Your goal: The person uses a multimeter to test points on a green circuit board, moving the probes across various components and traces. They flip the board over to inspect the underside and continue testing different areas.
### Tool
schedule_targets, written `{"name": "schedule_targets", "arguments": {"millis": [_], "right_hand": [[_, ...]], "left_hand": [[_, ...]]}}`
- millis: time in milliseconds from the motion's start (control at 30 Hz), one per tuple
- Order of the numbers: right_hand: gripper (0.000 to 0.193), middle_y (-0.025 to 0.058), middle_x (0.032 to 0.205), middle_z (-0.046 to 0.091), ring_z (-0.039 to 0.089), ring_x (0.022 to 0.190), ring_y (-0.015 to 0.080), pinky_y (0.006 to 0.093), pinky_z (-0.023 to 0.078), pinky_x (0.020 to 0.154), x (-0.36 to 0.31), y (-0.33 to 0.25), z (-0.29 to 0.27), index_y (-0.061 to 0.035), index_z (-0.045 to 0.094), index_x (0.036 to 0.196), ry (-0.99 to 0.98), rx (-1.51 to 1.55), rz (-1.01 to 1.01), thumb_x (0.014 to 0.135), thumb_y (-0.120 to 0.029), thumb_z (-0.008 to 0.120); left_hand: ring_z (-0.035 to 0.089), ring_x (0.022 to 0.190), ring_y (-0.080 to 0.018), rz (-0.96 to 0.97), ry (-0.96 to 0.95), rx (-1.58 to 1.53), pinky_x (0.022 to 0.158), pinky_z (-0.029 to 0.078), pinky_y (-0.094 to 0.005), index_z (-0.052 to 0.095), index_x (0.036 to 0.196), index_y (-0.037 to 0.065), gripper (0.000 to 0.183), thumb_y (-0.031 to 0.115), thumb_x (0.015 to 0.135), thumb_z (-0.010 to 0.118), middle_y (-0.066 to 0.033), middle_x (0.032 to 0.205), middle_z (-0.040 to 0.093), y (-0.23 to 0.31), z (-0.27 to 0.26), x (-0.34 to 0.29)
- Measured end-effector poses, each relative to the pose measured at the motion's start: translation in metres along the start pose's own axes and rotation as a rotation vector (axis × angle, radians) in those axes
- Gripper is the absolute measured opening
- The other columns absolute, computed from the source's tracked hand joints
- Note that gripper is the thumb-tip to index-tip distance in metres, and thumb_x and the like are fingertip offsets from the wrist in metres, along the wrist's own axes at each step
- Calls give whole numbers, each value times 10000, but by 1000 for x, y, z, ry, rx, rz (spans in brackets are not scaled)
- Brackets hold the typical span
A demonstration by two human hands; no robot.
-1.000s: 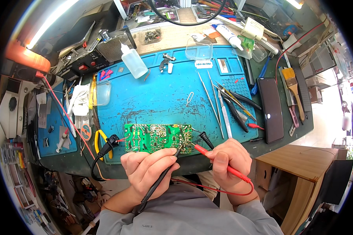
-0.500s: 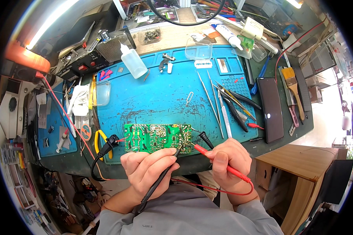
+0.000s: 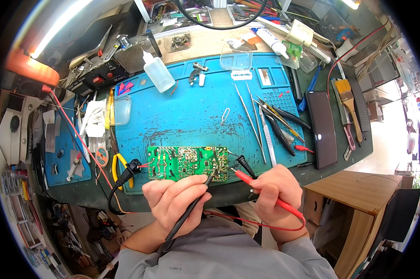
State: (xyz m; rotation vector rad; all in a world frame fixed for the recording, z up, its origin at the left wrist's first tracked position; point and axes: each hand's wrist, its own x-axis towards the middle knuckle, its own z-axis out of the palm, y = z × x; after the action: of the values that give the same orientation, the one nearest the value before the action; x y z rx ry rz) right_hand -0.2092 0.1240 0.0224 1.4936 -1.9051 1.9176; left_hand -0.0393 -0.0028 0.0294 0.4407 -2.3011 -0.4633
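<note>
A green circuit board (image 3: 188, 162) lies solder side up at the near edge of the blue work mat (image 3: 191, 116). My left hand (image 3: 175, 197) is closed round a black test probe (image 3: 187, 215), its tip at the board's lower right part; the fingertips are by the board's near edge. In my right hand (image 3: 277, 189) is a red test probe (image 3: 244, 176), its tip just off the board's right edge and pointing at it. A black plug (image 3: 131, 171) with red wires joins the board's left end, and a black cable (image 3: 245, 165) leaves its right end.
Yellow-handled pliers (image 3: 122, 172) lie left of the board. To the right are tweezers (image 3: 250, 116), a scalpel (image 3: 267, 139), black cutters (image 3: 280, 135) and a dark phone (image 3: 322, 130). A clear squeeze bottle (image 3: 158, 73) and a razor blade (image 3: 241, 76) rest farther back.
My right hand has drawn the red probe slightly right, so its tip has moved away from the board's edge. The black probe's tip has shifted slightly left; the board is almost unmoved.
</note>
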Motion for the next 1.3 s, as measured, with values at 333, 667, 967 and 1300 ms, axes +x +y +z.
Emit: {"name": "schedule_targets", "arguments": {"millis": [333,667,967,1300], "right_hand": [[265,104,846,655,604,680,210,299,485,596,10,-3,-2,28,675,1066,-28,-116,-12,938,-204,670],[238,124,828,659,636,687,262,326,502,616,8,-11,-2,-14,665,1015,-162,-282,136,794,-22,755],[191,125,823,657,644,684,237,312,501,610,13,-13,2,-12,657,1014,-148,-263,179,832,-6,716],[147,126,833,659,636,677,251,316,499,605,12,-4,2,-13,650,997,-139,-254,142,856,-4,692]], "left_hand": [[644,769,-213,46,172,-268,650,527,-325,526,1018,24,120,40,916,586,-163,1152,512,-14,-21,-19],[612,1019,-318,-273,-13,295,900,479,-385,624,1156,1,249,96,927,646,-165,1126,628,-51,-83,-21],[609,895,-332,-303,-232,217,812,473,-389,623,1084,-10,245,64,862,693,-158,968,634,-63,-91,-10],[595,782,-304,-257,-322,135,723,473,-347,600,1077,-39,213,54,894,658,-157,883,602,-67,-94,8]]}}
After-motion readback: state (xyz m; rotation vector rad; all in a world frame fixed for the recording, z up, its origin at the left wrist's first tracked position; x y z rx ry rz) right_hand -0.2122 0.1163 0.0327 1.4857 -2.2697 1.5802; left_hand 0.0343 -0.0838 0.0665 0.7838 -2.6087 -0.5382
